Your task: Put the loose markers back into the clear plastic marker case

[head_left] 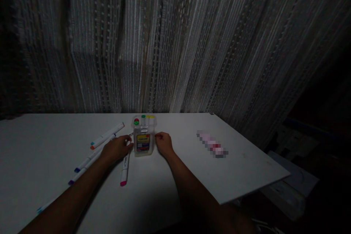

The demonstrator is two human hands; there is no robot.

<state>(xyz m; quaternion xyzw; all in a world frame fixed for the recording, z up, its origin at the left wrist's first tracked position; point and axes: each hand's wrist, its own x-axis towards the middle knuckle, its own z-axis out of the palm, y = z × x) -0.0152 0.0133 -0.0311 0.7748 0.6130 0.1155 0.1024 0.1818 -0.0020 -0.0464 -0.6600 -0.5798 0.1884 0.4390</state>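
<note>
A clear plastic marker case with a yellow and dark label stands upright on the white table. Several markers with red, green and yellow ends are inside it. My left hand is at the case's left side, thumb and forefinger curved with their tips against it. A white marker with a pink end lies beneath those fingers, partly covered by them. On the opposite side, my right hand has its fingers curled, with the tips touching the case's right edge.
Left of the case, loose white markers with blue, orange, purple and teal ends lie slantwise. A blurred pinkish item lies to the right. Striped curtains hang behind the table. A pale bin stands below its right edge.
</note>
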